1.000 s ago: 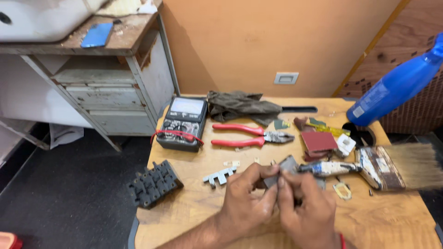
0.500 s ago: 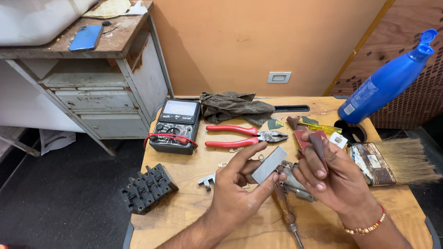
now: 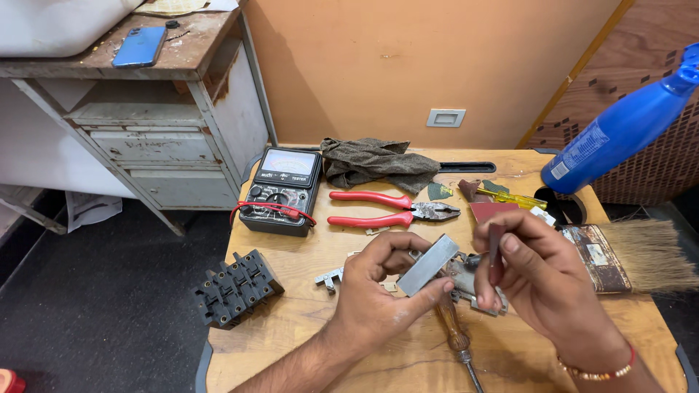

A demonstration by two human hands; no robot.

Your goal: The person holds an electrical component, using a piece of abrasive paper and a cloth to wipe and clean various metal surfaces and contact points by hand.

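My left hand [image 3: 378, 287] pinches a flat grey metal bar [image 3: 428, 264] between thumb and fingers, tilted above the wooden table [image 3: 306, 327]. My right hand [image 3: 535, 276] holds a small dark reddish strip [image 3: 496, 251] upright between thumb and forefinger, just right of the bar. Below the hands lie a grey metal part [image 3: 466, 280] and a wooden-handled screwdriver [image 3: 455, 335].
On the table: red-handled pliers [image 3: 378, 207], an analog multimeter [image 3: 282, 191], a black terminal block [image 3: 234, 287], a grey rag [image 3: 378, 164], a wide paintbrush [image 3: 633, 255], a yellow screwdriver [image 3: 513, 198]. A blue bottle [image 3: 619, 131] stands at right. A worn cabinet [image 3: 145, 124] with a blue phone [image 3: 140, 45] stands left.
My hands have separated: the right hand came away to the right holding the reddish strip, while the left hand kept the grey bar and raised it slightly.
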